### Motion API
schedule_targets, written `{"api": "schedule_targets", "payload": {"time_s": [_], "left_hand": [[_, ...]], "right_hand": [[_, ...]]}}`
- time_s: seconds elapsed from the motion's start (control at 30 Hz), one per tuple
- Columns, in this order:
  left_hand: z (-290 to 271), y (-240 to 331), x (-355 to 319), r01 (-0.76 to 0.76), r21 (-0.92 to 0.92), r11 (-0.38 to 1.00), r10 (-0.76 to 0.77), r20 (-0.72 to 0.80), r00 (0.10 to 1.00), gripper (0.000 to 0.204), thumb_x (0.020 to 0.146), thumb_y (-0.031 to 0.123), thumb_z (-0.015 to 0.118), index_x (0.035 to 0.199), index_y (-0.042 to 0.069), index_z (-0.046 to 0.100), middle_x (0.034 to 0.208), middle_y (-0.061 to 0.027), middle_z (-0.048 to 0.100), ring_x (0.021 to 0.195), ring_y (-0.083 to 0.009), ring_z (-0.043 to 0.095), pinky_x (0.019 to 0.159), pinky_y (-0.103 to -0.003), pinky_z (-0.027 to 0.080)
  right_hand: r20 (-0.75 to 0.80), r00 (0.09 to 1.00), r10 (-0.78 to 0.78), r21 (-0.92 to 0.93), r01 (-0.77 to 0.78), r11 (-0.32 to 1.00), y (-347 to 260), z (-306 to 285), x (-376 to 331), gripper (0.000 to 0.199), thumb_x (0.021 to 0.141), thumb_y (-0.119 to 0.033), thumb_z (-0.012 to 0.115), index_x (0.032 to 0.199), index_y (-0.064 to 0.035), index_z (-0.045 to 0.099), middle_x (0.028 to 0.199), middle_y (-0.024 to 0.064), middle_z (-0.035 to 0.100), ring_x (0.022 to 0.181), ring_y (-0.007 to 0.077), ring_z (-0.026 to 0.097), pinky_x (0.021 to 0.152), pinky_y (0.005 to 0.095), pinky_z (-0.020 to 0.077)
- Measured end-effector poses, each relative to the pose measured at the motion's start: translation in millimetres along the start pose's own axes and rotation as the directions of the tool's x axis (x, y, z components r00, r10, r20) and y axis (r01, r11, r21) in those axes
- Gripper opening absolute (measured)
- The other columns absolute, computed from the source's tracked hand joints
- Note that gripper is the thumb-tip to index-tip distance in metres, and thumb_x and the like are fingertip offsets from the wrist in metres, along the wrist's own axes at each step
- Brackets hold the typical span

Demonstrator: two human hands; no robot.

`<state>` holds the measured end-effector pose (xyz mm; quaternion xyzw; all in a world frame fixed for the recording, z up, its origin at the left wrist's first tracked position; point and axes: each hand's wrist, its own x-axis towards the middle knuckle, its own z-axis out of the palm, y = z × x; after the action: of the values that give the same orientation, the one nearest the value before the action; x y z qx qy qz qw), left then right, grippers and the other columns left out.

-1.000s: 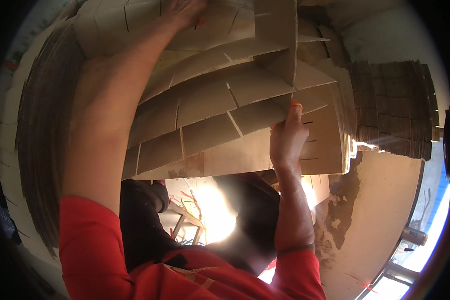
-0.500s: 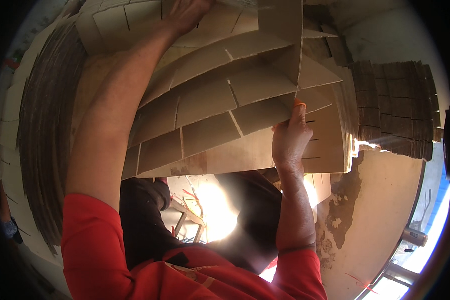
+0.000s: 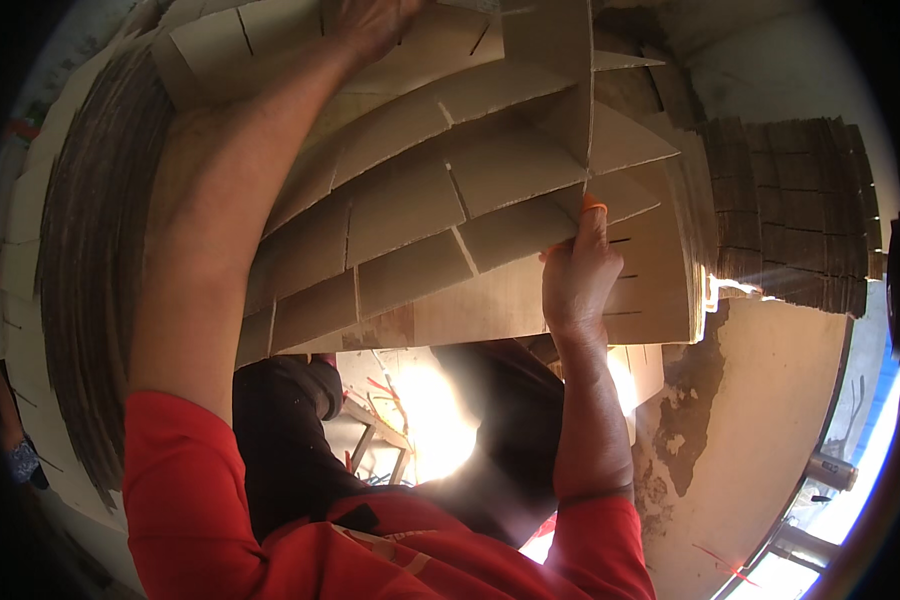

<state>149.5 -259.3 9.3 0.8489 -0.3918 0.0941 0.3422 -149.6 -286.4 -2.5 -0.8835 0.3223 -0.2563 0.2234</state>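
Note:
Several slotted cardboard strips [image 3: 400, 215] fan out in front of me, roughly parallel and tilted. A cardboard cross strip [image 3: 555, 70] stands upright across their right ends. My right hand [image 3: 582, 285] pinches the near bottom end of that cross strip, where it meets the strips. Orange finger covers [image 3: 594, 202] show on this hand. My left hand [image 3: 378, 28] reaches over the strips to the far side, close to a pale slotted cardboard sheet [image 3: 280, 45]. Its fingers run past the top edge of the picture and are blurred, so their grip is unclear.
Stacked cardboard [image 3: 95, 270] rises at the left, and bundled slotted strips [image 3: 790, 215] stand at the right. A flat cardboard pile [image 3: 660, 270] lies beside my right hand. Below the wooden tabletop [image 3: 460, 300], my dark-trousered legs and a brightly lit floor show.
The strips and the cross strip have shifted slightly left and toward me. My left hand has moved a little with them; my right hand keeps its pinch.

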Motion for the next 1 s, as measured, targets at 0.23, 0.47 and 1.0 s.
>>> {"api": "schedule_targets", "payload": {"time_s": [0.23, 0.47, 1.0], "left_hand": [[23.3, -49.6, 9.6, -0.540, 0.225, 0.811, 0.567, -0.077, 0.820, 0.020, 0.070, 0.001, 0.061, 0.088, 0.008, 0.064, 0.073, -0.0110, 0.064, 0.069, -0.0286, 0.064, 0.057, -0.038, 0.050], [22.1, -46.0, 3.9, -0.556, 0.187, 0.810, 0.575, -0.066, 0.816, 0.017, 0.068, -0.004, 0.055, 0.083, 0.005, 0.059, 0.070, -0.0139, 0.062, 0.066, -0.0327, 0.063, 0.055, -0.042, 0.049], [19.9, -37.9, -17.1, -0.500, 0.032, 0.865, 0.499, 0.036, 0.866, 0.008, 0.074, -0.001, 0.054, 0.081, 0.004, 0.054, 0.062, -0.0127, 0.060, 0.059, -0.0283, 0.063, 0.051, -0.038, 0.048]], "right_hand": [[0.031, 0.996, 0.078, 0.006, -0.078, 0.997, -6.6, -1.0, -0.6, 0.039, 0.081, 0.011, 0.049, 0.118, -0.0009, 0.047, 0.082, 0.0212, 0.061, 0.072, 0.0343, 0.064, 0.060, 0.0319, 0.0504], [0.088, 0.986, 0.140, 0.006, -0.141, 0.990, -10.9, -8.2, -2.0, 0.038, 0.080, 0.011, 0.049, 0.116, -0.0006, 0.048, 0.083, 0.0227, 0.061, 0.074, 0.0355, 0.064, 0.063, 0.0327, 0.0509], [0.085, 0.994, 0.067, 0.028, -0.070, 0.997, -7.2, -13.8, -6.6, 0.042, 0.074, 0.013, 0.049, 0.115, 0.0024, 0.048, 0.065, 0.0208, 0.054, 0.054, 0.0332, 0.056, 0.051, 0.0322, 0.0460]]}}
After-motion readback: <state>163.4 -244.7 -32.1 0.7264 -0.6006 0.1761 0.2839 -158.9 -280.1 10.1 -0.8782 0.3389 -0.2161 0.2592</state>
